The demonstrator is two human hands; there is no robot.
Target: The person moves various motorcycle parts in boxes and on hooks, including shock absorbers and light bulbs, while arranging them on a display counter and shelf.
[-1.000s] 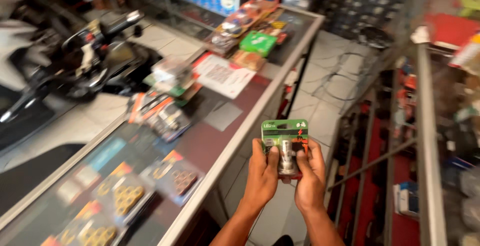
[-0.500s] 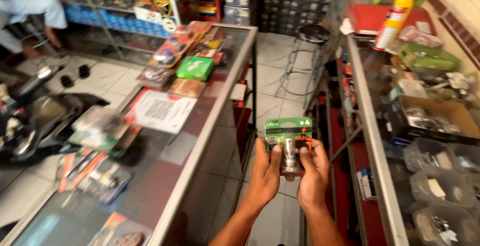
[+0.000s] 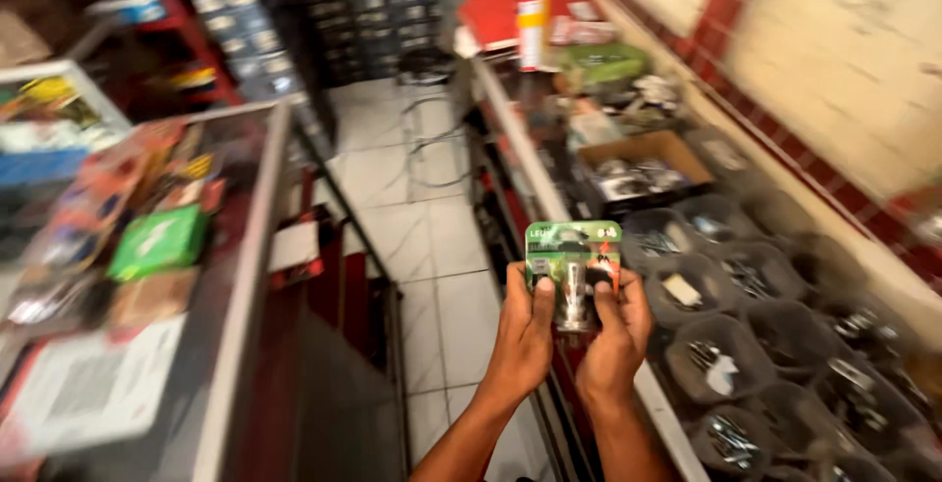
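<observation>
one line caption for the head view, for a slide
Both hands, left hand and right hand, hold a green bulb blister pack between two shop counters.

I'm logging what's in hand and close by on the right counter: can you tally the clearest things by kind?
Green blister pack with a bulb, held by left hand and right hand: 1
Cardboard box: 1
Yellow-capped spray can: 1
Total: 3

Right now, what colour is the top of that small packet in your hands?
Green; the blister pack shows best in the head view.
</observation>
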